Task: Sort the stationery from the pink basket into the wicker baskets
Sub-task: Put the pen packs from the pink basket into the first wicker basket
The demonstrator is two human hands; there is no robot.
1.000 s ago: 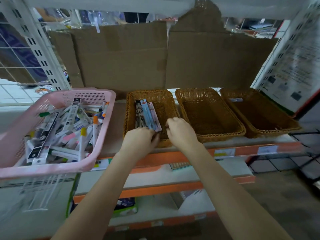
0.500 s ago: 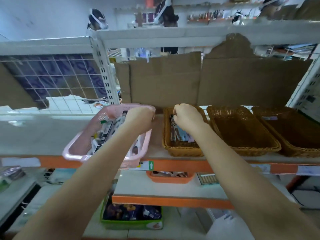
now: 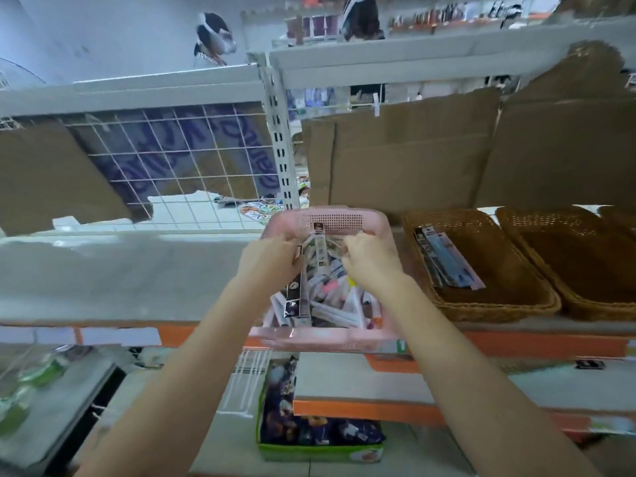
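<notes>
The grey metal shelving (image 3: 447, 46) fills the whole view, and brown cardboard sheets (image 3: 406, 149) stand along its back, with a white wire grid (image 3: 165, 160) on the left part. On the shelf with the orange front edge (image 3: 516, 342) sits the pink basket (image 3: 330, 220), near the middle, and its near rim comes a little over the shelf edge. Just beside it on the right stands the first wicker basket (image 3: 481, 304), and a second wicker basket (image 3: 585, 304) stands touching or almost touching that one, further right. The second wicker basket shows only its woven bottom. Inside the first wicker basket lie some flat packets (image 3: 447, 263), blue and dark, side by side against the left wall. The pink basket is full of mixed stationery (image 3: 337, 304): white markers with coloured caps and long packets, in a loose heap. Both hands are inside the far half of the pink basket. The left hand (image 3: 266, 261) has curled fingers and holds a long dark packet (image 3: 298, 290) that points down toward the near rim. The right hand (image 3: 370, 258) is also curled, with its fingers down among the items, but I cannot tell if it really holds something. Between the two hands a tall white packet (image 3: 319, 244) stands nearly upright. Below, on the lower shelf, is a green box (image 3: 320, 451) with dark packets.
</notes>
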